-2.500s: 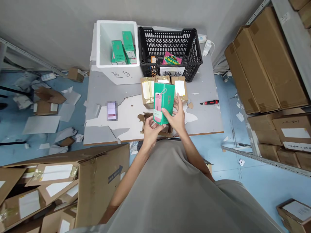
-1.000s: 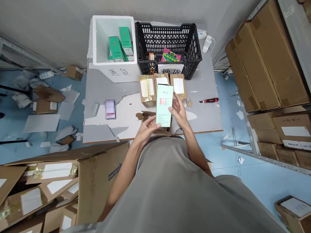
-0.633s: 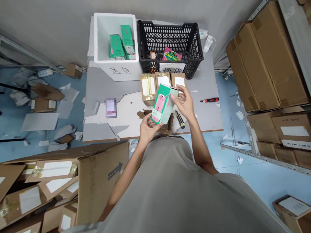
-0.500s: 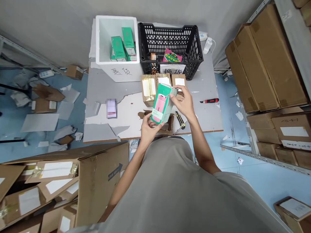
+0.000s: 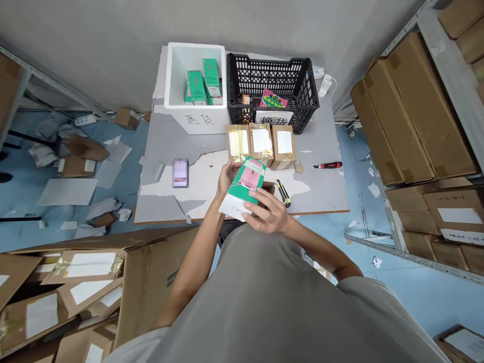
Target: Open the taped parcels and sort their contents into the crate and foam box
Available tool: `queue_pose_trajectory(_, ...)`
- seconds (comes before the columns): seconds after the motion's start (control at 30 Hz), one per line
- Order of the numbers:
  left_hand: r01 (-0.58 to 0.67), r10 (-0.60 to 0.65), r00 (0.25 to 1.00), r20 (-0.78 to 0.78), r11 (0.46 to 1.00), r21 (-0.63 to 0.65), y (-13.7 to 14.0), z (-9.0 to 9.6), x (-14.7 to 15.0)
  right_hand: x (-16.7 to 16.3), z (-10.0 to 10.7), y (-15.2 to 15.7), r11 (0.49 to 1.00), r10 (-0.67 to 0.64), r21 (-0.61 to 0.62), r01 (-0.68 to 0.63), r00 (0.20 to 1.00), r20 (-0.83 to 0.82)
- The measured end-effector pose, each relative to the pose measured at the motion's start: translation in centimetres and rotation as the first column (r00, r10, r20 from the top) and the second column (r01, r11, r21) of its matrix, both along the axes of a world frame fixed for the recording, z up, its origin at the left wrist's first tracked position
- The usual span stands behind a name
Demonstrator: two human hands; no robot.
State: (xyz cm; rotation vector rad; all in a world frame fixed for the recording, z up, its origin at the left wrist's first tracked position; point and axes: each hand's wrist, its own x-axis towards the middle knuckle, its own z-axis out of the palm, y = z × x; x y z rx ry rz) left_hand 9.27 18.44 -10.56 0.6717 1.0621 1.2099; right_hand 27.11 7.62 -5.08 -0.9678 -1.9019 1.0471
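A green and white product box (image 5: 242, 190) with a pink bottle-like picture is tilted above the table's front edge. My left hand (image 5: 226, 177) is closed on its far left side, its fingers partly hidden behind it. Against the near right side press the fingers of my right hand (image 5: 267, 213). Beyond the box stand three small taped cartons, among them a left carton (image 5: 238, 143), a middle carton (image 5: 260, 143) and a right carton (image 5: 283, 146). Just right of my hands lies a yellow-black box cutter (image 5: 283, 193). Part of an opened brown carton (image 5: 269, 187) shows behind the held box.
At the back stand a white foam box (image 5: 196, 118) with several green boxes and a black crate (image 5: 272, 63) with packets. A phone (image 5: 180, 173) lies left, a red-black cutter (image 5: 328, 165) right. A large carton (image 5: 151, 282) of parcels stands front left; shelving (image 5: 393, 232) is at right.
The green box has been turned end for end and brought nearer my body. My right hand has moved from its upper right side down to its near end; my left hand has gone up the left side.
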Motion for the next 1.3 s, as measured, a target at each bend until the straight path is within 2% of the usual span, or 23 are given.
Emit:
queue_pose_trajectory(0.07, -0.041, 0.045, 0.998, 0.05, 0.996, -0.083, -0.3, 0.1, 0.1, 0.7, -0.5, 0.3, 0.999, -0.049, 0.019, 0.049, 0.999, 0.012)
queue_pose_trajectory(0.13, -0.061, 0.068, 0.996, 0.054, 0.991, -0.119, -1.3, 0.1, 0.0, 1.7, -0.5, 1.3, 0.979, -0.192, 0.067, 0.192, 0.981, -0.013)
queue_pose_trajectory(0.2, -0.065, 0.068, 0.997, 0.022, 0.99, -0.128, -2.7, 0.3, -0.2, 2.8, -0.1, 2.7, 0.911, -0.392, 0.101, 0.4, 0.916, -0.089)
queue_pose_trajectory(0.27, -0.056, 0.053, 0.998, -0.033, 0.993, -0.108, -4.0, 0.8, -0.4, 3.9, 0.6, 4.3, 0.807, -0.567, 0.077, 0.585, 0.805, -0.176)
queue_pose_trajectory(0.33, -0.034, 0.03, 0.994, -0.106, 0.999, -0.037, -5.1, 1.5, -0.6, 5.0, 1.1, 6.1, 0.731, -0.664, 0.004, 0.682, 0.713, -0.225)
queue_pose_trajectory(0.4, -0.008, 0.018, 0.986, -0.167, 0.998, 0.065, -5.7, 2.6, -0.6, 6.0, 1.2, 7.9, 0.707, -0.698, -0.092, 0.701, 0.67, -0.253)
queue_pose_trajectory(0.57, 0.046, 0.04, 0.96, -0.279, 0.954, 0.295, -4.6, 6.6, -0.3, 7.8, -0.4, 11.0, 0.672, -0.737, -0.393, 0.628, 0.622, -0.265)
queue_pose_trajectory(0.63, 0.065, 0.07, 0.944, -0.323, 0.918, 0.391, -3.2, 8.4, -0.1, 7.6, -1.1, 10.9, 0.673, -0.702, -0.528, 0.518, 0.672, -0.235)
queue_pose_trajectory(0.7, 0.097, 0.07, 0.936, -0.346, 0.892, 0.442, -1.5, 10.0, 0.3, 6.8, -1.7, 10.0, 0.669, -0.615, -0.661, 0.339, 0.752, -0.237)
queue_pose_trajectory(0.73, 0.117, 0.054, 0.935, -0.351, 0.887, 0.447, -0.6, 10.8, 0.6, 6.3, -1.9, 9.3, 0.65, -0.574, -0.719, 0.246, 0.779, -0.252)
queue_pose_trajectory(0.77, 0.141, 0.03, 0.934, -0.357, 0.886, 0.441, 0.4, 11.4, 0.8, 5.8, -2.2, 8.6, 0.617, -0.546, -0.77, 0.164, 0.793, -0.269)
queue_pose_trajectory(0.83, 0.197, -0.026, 0.924, -0.383, 0.888, 0.416, 2.5, 12.3, 1.3, 4.8, -2.5, 7.2, 0.519, -0.534, -0.854, 0.039, 0.794, -0.289)
queue_pose_trajectory(0.97, 0.306, -0.14, 0.887, -0.44, 0.892, 0.334, 5.8, 12.7, 2.1, 3.8, -2.5, 5.4, 0.318, -0.583, -0.942, -0.11, 0.761, -0.286)
queue_pose_trajectory(1.07, 0.33, -0.175, 0.884, -0.434, 0.891, 0.313, 6.1, 12.4, 2.5, 4.0, -2.3, 5.0, 0.255, -0.62, -0.955, -0.15, 0.732, -0.28)
queue_pose_trajectory(1.13, 0.328, -0.174, 0.891, -0.42, 0.885, 0.33, 4.7, 12.4, 2.8, 4.1, -2.2, 5.4, 0.272, -0.611, -0.952, -0.137, 0.74, -0.281)
queue_pose_trajectory(1.17, 0.321, -0.167, 0.897, -0.41, 0.883, 0.343, 3.6, 12.5, 3.0, 4.1, -2.2, 5.8, 0.316, -0.593, -0.943, -0.107, 0.754, -0.284)
queue_pose_trajectory(1.2, 0.308, -0.151, 0.904, -0.401, 0.879, 0.365, 2.2, 12.5, 3.2, 4.1, -2.2, 6.3, 0.395, -0.563, -0.917, -0.051, 0.775, -0.285)
queue_pose_trajectory(1.23, 0.298, -0.133, 0.908, -0.397, 0.872, 0.388, 0.6, 12.6, 3.5, 4.1, -2.3, 6.9, 0.517, -0.521, -0.855, 0.042, 0.808, -0.275)
queue_pose_trajectory(1.27, 0.288, -0.107, 0.909, -0.403, 0.861, 0.419, -1.0, 12.5, 3.9, 4.1, -2.4, 7.4, 0.653, -0.474, -0.743, 0.148, 0.845, -0.248)
queue_pose_trajectory(1.3, 0.292, -0.077, 0.898, -0.433, 0.84, 0.457, -2.7, 12.4, 4.3, 4.1, -2.5, 7.7, 0.768, -0.435, -0.594, 0.241, 0.876, -0.207)
